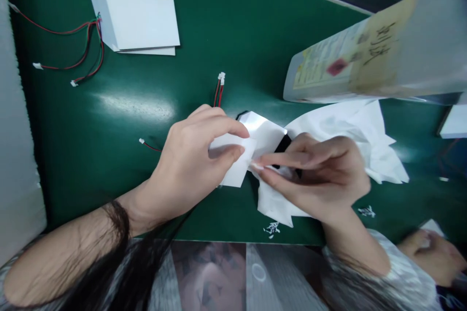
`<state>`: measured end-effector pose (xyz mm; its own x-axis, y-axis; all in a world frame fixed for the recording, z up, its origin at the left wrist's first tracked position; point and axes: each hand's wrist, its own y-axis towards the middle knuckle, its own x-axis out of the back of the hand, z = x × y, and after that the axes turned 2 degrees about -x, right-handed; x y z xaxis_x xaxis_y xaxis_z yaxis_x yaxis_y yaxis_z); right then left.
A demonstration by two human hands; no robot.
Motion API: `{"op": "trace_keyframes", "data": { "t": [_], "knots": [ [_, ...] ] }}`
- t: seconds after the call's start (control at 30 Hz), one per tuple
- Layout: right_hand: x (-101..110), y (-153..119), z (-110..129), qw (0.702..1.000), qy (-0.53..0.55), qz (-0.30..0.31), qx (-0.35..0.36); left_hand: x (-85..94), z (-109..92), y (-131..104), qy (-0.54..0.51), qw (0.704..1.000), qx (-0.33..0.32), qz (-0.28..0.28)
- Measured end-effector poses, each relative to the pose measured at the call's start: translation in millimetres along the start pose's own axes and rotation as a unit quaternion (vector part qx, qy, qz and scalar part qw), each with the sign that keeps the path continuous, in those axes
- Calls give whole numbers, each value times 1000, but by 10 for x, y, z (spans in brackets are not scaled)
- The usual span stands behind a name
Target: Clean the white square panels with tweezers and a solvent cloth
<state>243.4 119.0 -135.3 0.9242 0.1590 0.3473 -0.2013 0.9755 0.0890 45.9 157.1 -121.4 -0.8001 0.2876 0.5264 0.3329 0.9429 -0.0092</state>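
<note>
A small flat white panel (pixel 233 170) lies under the fingertips of my left hand (pixel 193 155), whose thumb and index finger curl in and hold it. My right hand (pixel 314 170) is closed in a pinch at the panel's right edge. A small white bit shows at those fingertips, too small to name. Behind them a second white, shiny panel (pixel 259 129) with a black edge sits tilted. Red and black wires with white plugs (pixel 221 80) stick out beyond my left hand. Crumpled white cloth (pixel 343 126) spreads beneath and behind my right hand.
A stack of white panels (pixel 142 5) with wire leads (pixel 87 34) stands at the back left. On the right is a large labelled container (pixel 372 48). Small white scraps (pixel 272 229) lie near the front edge. Another person's hand (pixel 430 252) is at the lower right.
</note>
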Motion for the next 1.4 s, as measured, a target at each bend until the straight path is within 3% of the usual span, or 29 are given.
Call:
{"op": "trace_keyframes", "data": {
  "t": [0.1,0.27,0.4,0.57,0.73,0.8,1.07,1.23,1.4],
  "knots": [
    [-19,22,-10,999,9,-48,15,3,-5,-9,7,1000,12,2],
    [9,6,10,997,-29,69,17,6,-2,-19,8,1000,15,6],
    [5,-19,21,999,-27,1,26,5,-2,-14,10,1000,11,3],
    [13,-38,58,997,-43,61,28,6,0,-7,4,1000,10,3],
    [-1,21,84,996,2,-88,27,-3,-9,-8,4,1000,16,-1],
    [-27,40,80,994,10,-104,41,-10,-15,-14,6,1000,23,-7],
    [-72,4,24,999,7,-41,18,-30,15,-15,13,999,20,-42],
    [-26,-34,-5,996,-34,77,39,-31,31,-4,17,999,11,-45],
    [-25,-29,-8,998,-29,23,49,-29,24,-1,21,999,13,-43]
  ]
}}
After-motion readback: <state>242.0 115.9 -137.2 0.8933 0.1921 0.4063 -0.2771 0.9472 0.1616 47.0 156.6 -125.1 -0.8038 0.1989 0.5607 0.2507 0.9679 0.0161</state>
